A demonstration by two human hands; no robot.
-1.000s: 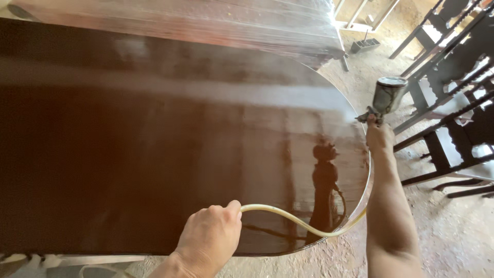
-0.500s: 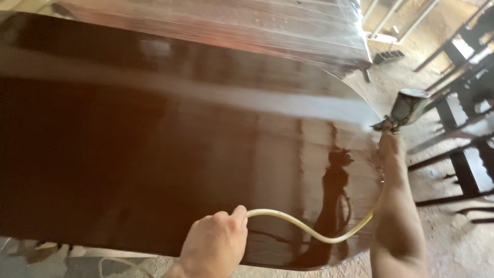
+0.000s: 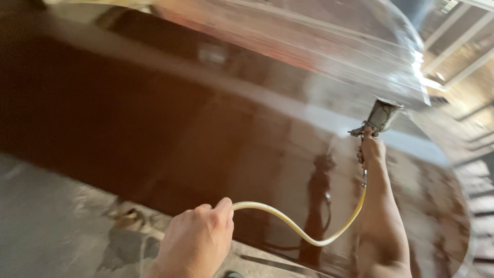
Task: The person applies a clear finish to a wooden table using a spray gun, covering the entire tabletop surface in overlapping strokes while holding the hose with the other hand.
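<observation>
Right arm stretched far out over the glossy dark-brown tabletop (image 3: 180,134), right hand (image 3: 371,150) wrapped tight round the grip of a spray gun (image 3: 375,123), its metal cup upright on top with contents hidden. Left hand (image 3: 198,242) sits low and near, fingers curled shut on the pale yellow hose (image 3: 298,231), which sags across the panel's reflective surface toward the gun.
</observation>
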